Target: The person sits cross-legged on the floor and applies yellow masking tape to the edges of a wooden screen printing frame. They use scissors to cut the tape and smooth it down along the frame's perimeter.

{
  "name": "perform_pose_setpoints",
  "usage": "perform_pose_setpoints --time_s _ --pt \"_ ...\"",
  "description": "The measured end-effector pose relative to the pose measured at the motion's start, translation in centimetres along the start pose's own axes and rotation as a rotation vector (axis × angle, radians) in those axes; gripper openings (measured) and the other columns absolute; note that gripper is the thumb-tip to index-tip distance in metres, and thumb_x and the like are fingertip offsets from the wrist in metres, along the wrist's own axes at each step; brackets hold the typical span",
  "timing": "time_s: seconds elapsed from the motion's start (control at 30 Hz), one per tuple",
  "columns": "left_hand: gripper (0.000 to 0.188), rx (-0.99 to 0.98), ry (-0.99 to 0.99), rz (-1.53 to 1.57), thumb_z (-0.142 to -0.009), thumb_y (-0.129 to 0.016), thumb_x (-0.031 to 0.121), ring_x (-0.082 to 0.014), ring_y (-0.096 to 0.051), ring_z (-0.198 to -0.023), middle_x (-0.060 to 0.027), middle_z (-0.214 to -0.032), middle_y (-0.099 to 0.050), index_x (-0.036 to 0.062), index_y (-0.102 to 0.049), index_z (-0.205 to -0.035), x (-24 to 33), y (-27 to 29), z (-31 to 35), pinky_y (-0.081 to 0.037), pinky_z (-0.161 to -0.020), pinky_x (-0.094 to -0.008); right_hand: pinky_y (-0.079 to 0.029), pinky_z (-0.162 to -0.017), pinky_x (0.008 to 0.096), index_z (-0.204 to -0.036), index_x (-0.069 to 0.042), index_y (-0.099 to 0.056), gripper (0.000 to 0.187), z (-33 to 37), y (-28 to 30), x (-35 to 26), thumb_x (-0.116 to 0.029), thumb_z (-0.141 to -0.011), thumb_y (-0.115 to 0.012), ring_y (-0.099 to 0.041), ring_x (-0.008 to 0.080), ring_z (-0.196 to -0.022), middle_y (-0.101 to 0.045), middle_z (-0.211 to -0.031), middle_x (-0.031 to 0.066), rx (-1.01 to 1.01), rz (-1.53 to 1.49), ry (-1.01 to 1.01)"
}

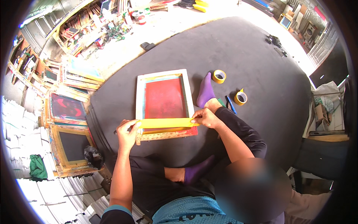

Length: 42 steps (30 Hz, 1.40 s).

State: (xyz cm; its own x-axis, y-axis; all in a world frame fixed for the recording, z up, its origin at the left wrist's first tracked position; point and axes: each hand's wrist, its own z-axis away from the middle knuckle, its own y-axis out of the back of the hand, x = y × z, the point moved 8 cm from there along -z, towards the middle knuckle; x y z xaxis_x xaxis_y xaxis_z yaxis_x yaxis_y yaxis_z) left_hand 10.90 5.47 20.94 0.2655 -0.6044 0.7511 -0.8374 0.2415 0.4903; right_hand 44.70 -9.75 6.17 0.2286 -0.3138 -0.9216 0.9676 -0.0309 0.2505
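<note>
The fingers of the left hand [126,133] are pinching the left end of a long, flat yellow strip of tape [166,123], and the right hand [207,118] is pinching its right end. The strip is running left to right across the near end of a rectangular wooden-framed red screen [164,95]; whether they are touching, I cannot tell.

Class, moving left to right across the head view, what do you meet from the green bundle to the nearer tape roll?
Green bundle, black plastic bag, left hand, yellow tape strip, right hand, nearer tape roll.
</note>
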Motion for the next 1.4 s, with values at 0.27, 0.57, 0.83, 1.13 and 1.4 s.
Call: perform_pose_setpoints --time_s 0.27,0.57,0.83,1.13,1.4 --pt "0.015 0.016 0.211 0.05 -0.091 -0.082 0.006 -0.0149 -0.071 -0.073 -0.0119 -0.084 -0.073 -0.0041 -0.079 -0.102 -7.8 -1.3 3.7 -0.057 -0.067 -0.0298 -0.055 -0.069 0.0322 -0.113 0.007 -0.077 0.033 0.9 -2.3 2.4 -0.016 -0.09 -0.083 -0.066 0.014 -0.077 -0.078 -0.093 0.0113 0.112 0.1 -0.045" --pt "0.018 -0.095 0.453 0.061 -0.093 -0.079 0.01 -0.0087 -0.066 -0.072 -0.0094 -0.081 -0.078 -0.0073 -0.078 -0.097 -13.1 -1.6 6.9 -0.053 -0.068 -0.0287 -0.058 -0.078 0.0361 -0.104 0.001 -0.081 0.032 1.5 -5.8 5.2 -0.024 -0.085 -0.085 -0.074 0.022 -0.08 -0.078 -0.09 0.018 0.14 0.043 -0.09" --pt "0.023 -0.122 0.694 0.052 -0.092 -0.081 0.018 -0.0124 -0.071 -0.071 -0.0129 -0.083 -0.079 -0.0035 -0.079 -0.1 -18.2 -4.1 10.5 -0.054 -0.068 -0.0312 -0.054 -0.071 0.0352 -0.096 0.002 -0.081 0.031 2.6 -5.2 5.3 -0.024 -0.083 -0.088 -0.068 0.0157 -0.072 -0.074 -0.079 0.0127 0.345 0.195 -0.213" --pt "0.025 -0.072 0.576 0.0 -0.09 -0.083 0.018 -0.016 -0.075 -0.077 -0.0155 -0.087 -0.08 -0.0044 -0.079 -0.1 -18.9 -6.6 10.9 -0.057 -0.072 -0.0318 -0.053 -0.069 0.0342 -0.086 0.004 -0.078 0.025 3.1 -4.3 5.8 -0.017 -0.08 -0.09 -0.065 0.0146 -0.069 -0.071 -0.074 0.0106 0.565 0.323 0.016" --pt "0.018 -0.142 0.605 0.066 -0.093 -0.08 0.012 -0.0075 -0.063 -0.073 -0.0058 -0.081 -0.075 -0.0053 -0.079 -0.095 -17.2 -7.0 11.7 -0.052 -0.069 -0.0286 -0.054 -0.069 0.0355 -0.087 0.002 -0.08 0.023 3.3 -3.9 9.7 -0.018 -0.079 -0.089 -0.069 0.0178 -0.07 -0.073 -0.075 0.0113 0.482 0.054 -0.259"
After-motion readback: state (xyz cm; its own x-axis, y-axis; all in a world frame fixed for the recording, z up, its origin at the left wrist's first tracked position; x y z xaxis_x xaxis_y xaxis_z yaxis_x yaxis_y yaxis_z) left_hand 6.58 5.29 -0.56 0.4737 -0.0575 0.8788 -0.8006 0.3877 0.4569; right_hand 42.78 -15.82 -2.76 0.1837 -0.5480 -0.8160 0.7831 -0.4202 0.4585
